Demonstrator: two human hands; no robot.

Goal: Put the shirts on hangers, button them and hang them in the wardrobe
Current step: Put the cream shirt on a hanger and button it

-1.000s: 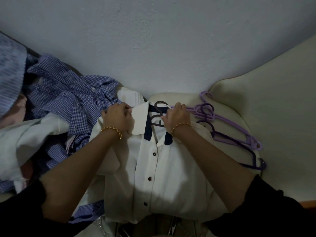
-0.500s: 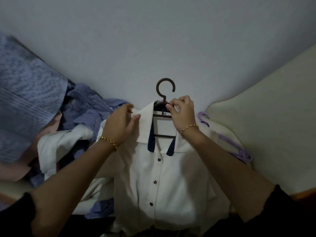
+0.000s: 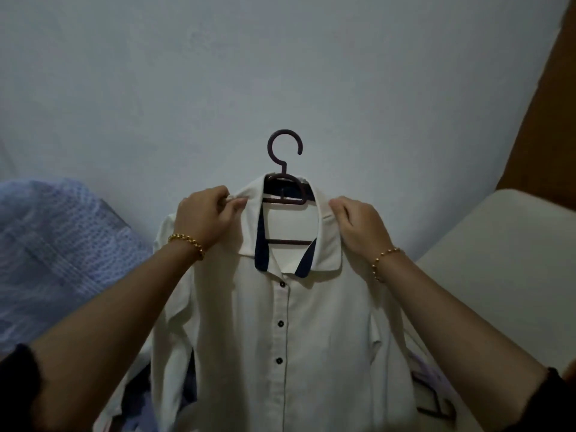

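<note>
Here, a plain matte wall (image 3: 218,73) fills the far side. Held up before it at centre is the white shirt (image 3: 311,338), smooth cloth with navy collar lining, on a dark hanger (image 3: 285,145) with a round open hook. The left hand (image 3: 205,218) and right hand (image 3: 358,222) each pinch the fabric beside the collar. Small round dark buttons (image 3: 280,323) run down the placket.

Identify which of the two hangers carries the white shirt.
The dark hanger whose hook rises above the collar of the white shirt; the other hanger lies bare at lower right.
</note>
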